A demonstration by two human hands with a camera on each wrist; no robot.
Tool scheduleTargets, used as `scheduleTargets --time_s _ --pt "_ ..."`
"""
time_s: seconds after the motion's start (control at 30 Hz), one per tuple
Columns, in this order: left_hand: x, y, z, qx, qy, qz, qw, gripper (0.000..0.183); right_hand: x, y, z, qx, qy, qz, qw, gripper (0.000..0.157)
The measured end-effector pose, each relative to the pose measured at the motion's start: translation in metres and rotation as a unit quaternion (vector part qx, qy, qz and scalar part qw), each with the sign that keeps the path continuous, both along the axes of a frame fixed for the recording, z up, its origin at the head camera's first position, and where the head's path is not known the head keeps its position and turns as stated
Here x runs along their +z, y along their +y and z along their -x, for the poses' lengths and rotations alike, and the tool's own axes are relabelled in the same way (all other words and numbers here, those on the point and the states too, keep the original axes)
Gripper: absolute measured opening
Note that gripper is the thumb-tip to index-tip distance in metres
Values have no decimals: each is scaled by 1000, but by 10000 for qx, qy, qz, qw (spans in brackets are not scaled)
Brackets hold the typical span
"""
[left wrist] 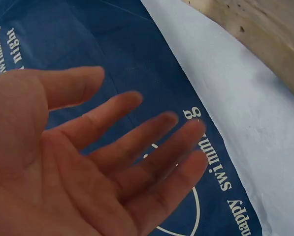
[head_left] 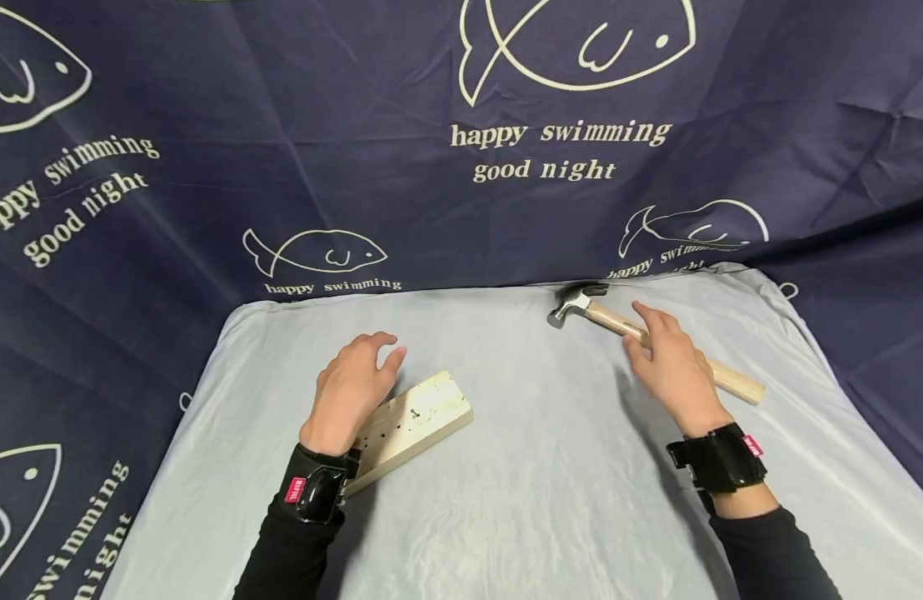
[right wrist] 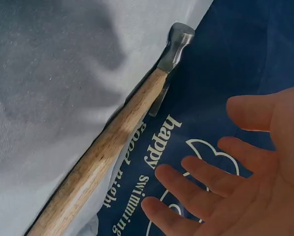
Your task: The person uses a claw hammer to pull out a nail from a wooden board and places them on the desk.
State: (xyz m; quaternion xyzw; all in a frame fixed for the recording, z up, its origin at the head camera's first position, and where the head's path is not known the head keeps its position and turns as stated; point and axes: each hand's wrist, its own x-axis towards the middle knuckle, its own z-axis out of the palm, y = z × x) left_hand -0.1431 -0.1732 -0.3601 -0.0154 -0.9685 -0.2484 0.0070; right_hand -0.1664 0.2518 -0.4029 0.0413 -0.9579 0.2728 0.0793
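Observation:
A claw hammer (head_left: 611, 321) with a wooden handle and metal head lies at the back right of the cloth-covered table. Over its handle hovers my right hand (head_left: 675, 371), fingers spread and holding nothing; the right wrist view shows the hammer (right wrist: 112, 132) beside the open palm (right wrist: 255, 182). On the left, a pale wooden block (head_left: 424, 417) with several small holes and a nail (head_left: 415, 413) standing in its top lies at a slant. My left hand (head_left: 352, 387) is above the block's left side, partly covering it, with relaxed fingers (left wrist: 156, 162) and nothing in them.
A light grey-blue cloth (head_left: 521, 483) covers the table, slightly wrinkled. Dark blue fabric (head_left: 431, 192) printed with fish and lettering hangs behind the table and at both sides, meeting its edges.

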Motion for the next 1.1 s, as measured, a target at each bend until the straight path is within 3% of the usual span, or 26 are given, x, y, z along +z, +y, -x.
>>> scheduleTargets --time_s 0.27,0.5,0.7,1.1 --pt "1 -8 -9 -308 -465 127 9984 41 -5 25 17 -86 -408 -338 9986 60" --pt "-1 -17 -14 -377 -565 74 9977 40 -12 48 41 265 -969 -775 9919 61" --pt "-3 -20 -15 -472 -709 139 9963 41 -22 48 53 516 -1019 -862 9897 59" --pt "-7 -20 -19 -452 -1028 148 9936 41 -31 47 67 625 -1230 -1239 9826 46"
